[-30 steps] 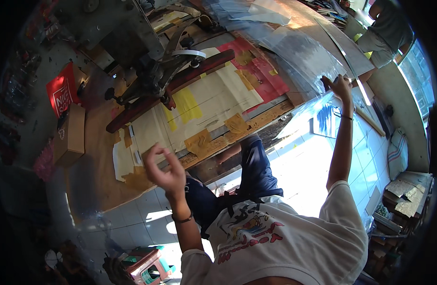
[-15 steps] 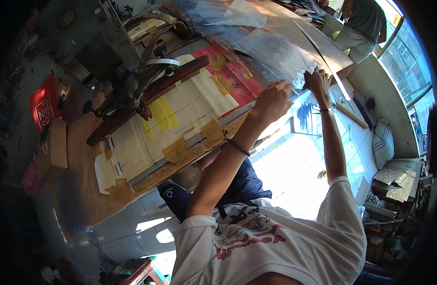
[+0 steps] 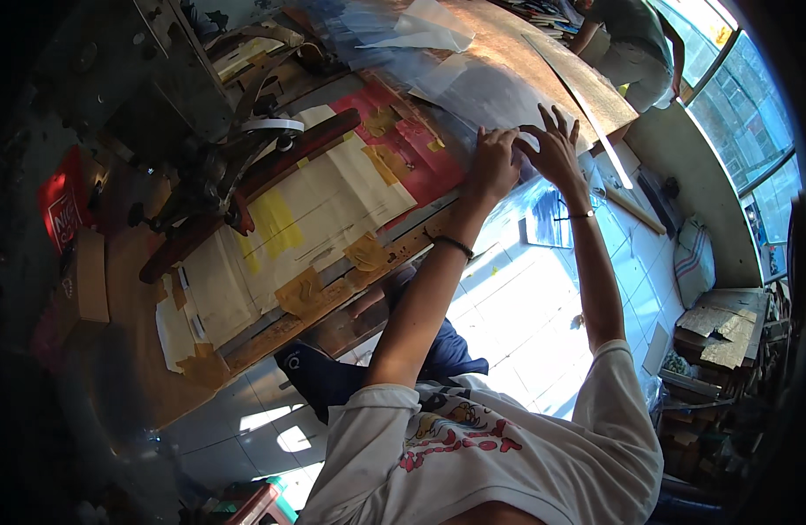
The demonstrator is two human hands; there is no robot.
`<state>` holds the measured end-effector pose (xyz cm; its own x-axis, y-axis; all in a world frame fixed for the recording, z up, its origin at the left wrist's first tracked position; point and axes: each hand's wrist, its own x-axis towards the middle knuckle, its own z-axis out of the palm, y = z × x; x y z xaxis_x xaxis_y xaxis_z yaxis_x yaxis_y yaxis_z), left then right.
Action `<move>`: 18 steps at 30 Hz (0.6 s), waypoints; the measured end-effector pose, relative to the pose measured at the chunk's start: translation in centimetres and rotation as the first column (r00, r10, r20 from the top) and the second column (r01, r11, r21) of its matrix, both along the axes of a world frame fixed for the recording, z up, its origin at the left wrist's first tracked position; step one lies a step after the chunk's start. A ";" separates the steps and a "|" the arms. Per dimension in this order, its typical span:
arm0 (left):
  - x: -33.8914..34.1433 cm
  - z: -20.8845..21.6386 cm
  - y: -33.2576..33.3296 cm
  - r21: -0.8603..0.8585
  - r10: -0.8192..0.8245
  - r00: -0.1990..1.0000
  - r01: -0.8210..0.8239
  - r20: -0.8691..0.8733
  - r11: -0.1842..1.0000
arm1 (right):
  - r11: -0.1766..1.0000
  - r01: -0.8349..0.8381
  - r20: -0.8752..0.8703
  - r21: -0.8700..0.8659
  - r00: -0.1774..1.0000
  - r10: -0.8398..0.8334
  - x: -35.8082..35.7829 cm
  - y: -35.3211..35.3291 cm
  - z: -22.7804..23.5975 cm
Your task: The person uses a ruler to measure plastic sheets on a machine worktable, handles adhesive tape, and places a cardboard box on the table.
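Clear plastic sheeting (image 3: 490,92) lies across the far part of the workbench and hangs over its front edge by my hands. My left hand (image 3: 497,164) is closed at the sheeting's near edge, fingers curled over it; the exact pinch is hidden behind the knuckles. Close beside it on the right, my right hand (image 3: 556,153) has its fingers spread over the sheeting, with the thumb side toward the left hand. Below both hands, a glossy fold of the plastic catches the light.
To the left, a dark metal screen-printing press arm with a red bar (image 3: 254,188) stands over a taped cream board (image 3: 311,223). A long thin strip (image 3: 578,105) lies along the far bench. Another person (image 3: 635,44) bends at the far right. A white sack (image 3: 693,258) sits on the floor.
My right hand has gone from closed on the plastic to spread fingers, nearer my left hand. Both hands shifted slightly left in view. The other person has bent toward the bench.
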<state>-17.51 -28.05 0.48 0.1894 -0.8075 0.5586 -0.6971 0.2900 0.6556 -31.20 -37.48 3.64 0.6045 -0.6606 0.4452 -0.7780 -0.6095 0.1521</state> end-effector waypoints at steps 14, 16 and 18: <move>3.3 1.4 2.6 0.235 0.601 0.763 -0.646 0.238 0.726 | 0.816 -0.441 0.403 0.373 0.869 0.286 3.1 -0.2 -0.7; 3.1 1.0 2.1 0.207 0.600 0.745 -0.661 0.292 0.721 | 0.748 -0.553 0.380 0.366 0.823 0.422 3.0 1.9 -0.9; 3.1 0.3 1.5 0.155 0.607 0.751 -0.653 0.260 0.742 | 0.791 -0.508 0.230 0.341 0.861 0.454 3.1 3.7 -1.0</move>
